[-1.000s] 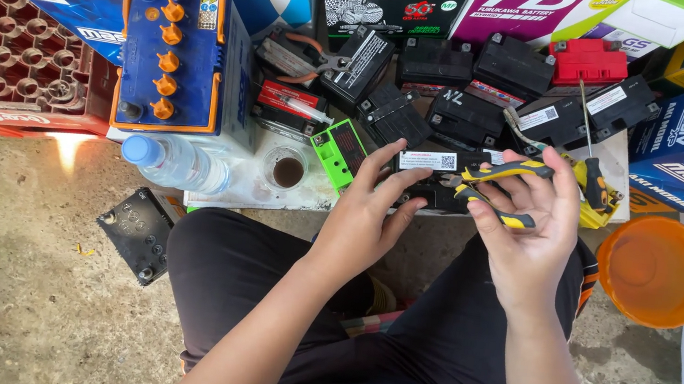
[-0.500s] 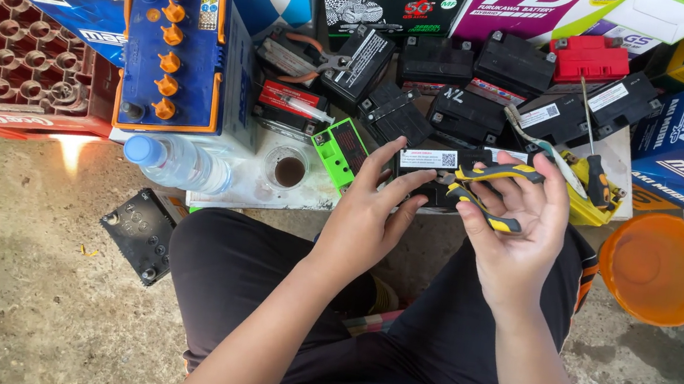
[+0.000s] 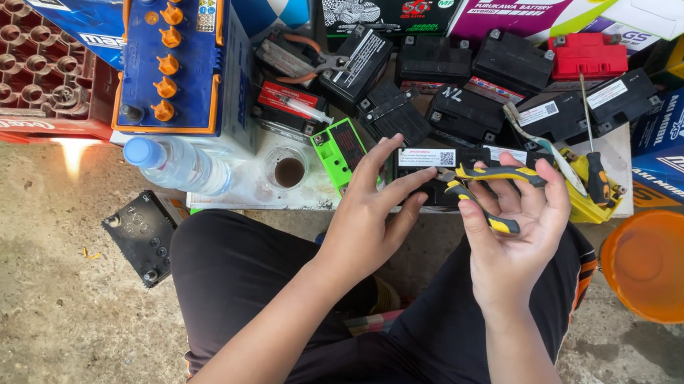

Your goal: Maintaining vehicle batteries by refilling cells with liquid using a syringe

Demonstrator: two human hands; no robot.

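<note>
Head view, looking down past black trousers to both hands at frame centre. Left hand (image 3: pixel 366 213) clasps the near end of a small black box-shaped battery with a white label (image 3: pixel 426 175), fingers spread over its top and side. Right hand (image 3: pixel 508 229) is closed round the yellow-and-black handles of a pair of pliers (image 3: pixel 485 192); the nose points left at the battery's top edge, but whether the tips bite anything cannot be told.

Battery, judged: rigid plastic case, dense for its size, smooth sides likely slick. Best held by the flat sides, clear of the terminals.

Left, on the concrete: flat black cover plate (image 3: pixel 137 235), clear plastic water bottle with blue cap (image 3: pixel 176 164). Right: round orange plastic tub (image 3: pixel 660 265).

Beyond the hands: green small battery (image 3: pixel 339 149), more black batteries, red one (image 3: pixel 591 58), large blue battery with orange caps (image 3: pixel 167 52). Cartons line the top edge.
</note>
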